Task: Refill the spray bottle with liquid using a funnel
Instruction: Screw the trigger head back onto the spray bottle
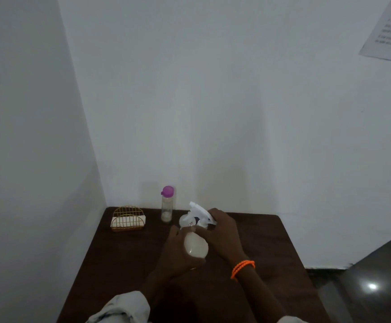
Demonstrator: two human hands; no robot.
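Dark wooden tabletop (124, 264) tucked into a white corner, a printed sheet (390, 31) on the wall, its text too blurred to read. Left hand (178, 255) wraps the spray bottle (195, 247) mid-table; right hand (220, 231), fingers closed, grips its white trigger head (200, 212). Purple-capped bottle (167, 206) and gold wire holder (128, 219) stand at the far edge, front tabletop open.

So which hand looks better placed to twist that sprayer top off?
The right hand: it already sits on the sprayer head, while the left hand grips the spray bottle body.
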